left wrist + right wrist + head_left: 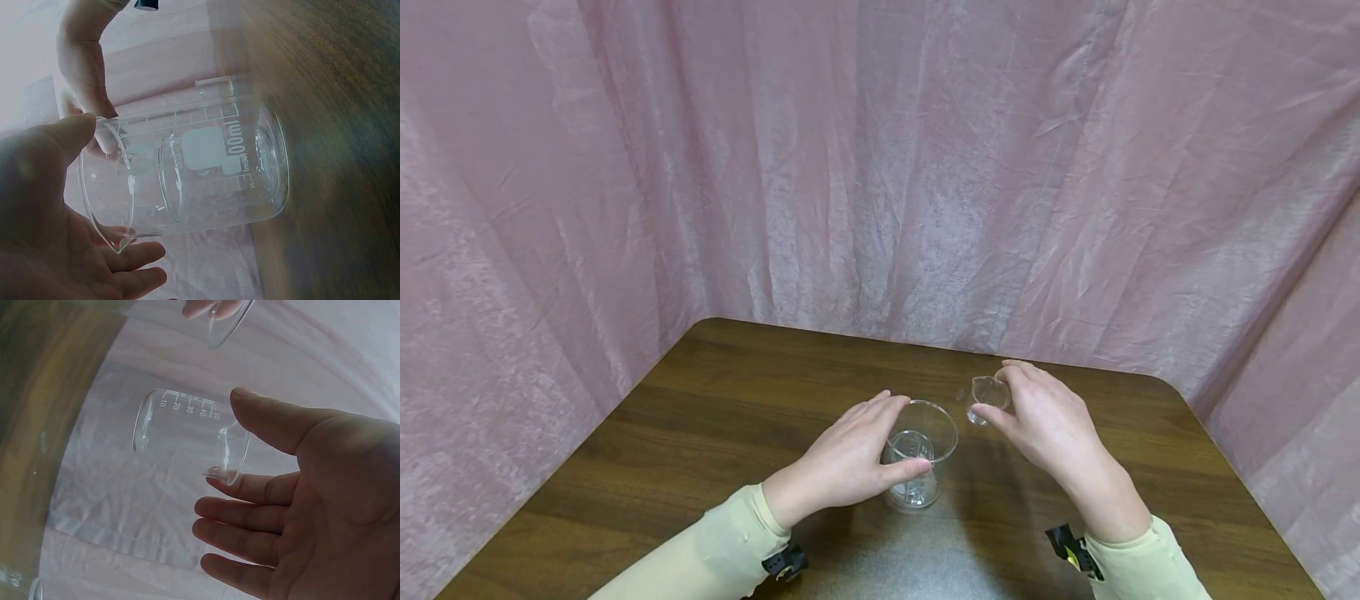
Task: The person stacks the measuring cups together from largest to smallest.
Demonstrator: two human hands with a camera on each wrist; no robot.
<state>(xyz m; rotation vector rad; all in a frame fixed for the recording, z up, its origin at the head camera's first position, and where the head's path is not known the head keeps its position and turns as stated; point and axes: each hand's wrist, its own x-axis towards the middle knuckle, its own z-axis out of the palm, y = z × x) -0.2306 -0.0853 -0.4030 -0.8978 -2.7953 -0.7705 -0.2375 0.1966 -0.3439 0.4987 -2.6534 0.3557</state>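
Observation:
A large clear glass beaker (934,427) with a pouring lip stands on the table, and my left hand (853,454) grips its rim between thumb and fingers. Inside it sits a smaller beaker (172,181), its rim showing through the outer wall in the left wrist view. White graduations and a white patch (203,149) mark the glass. To the right, my right hand (1051,417) pinches a small beaker (187,431) near its rim, thumb on one side and index finger on the other. That beaker is marked from 10 to 50 and looks raised off the table.
The brown wooden table (760,375) has rounded far corners. Pink curtains (925,167) hang behind it and along both sides. Part of another clear glass rim (36,590) shows at the lower left of the right wrist view.

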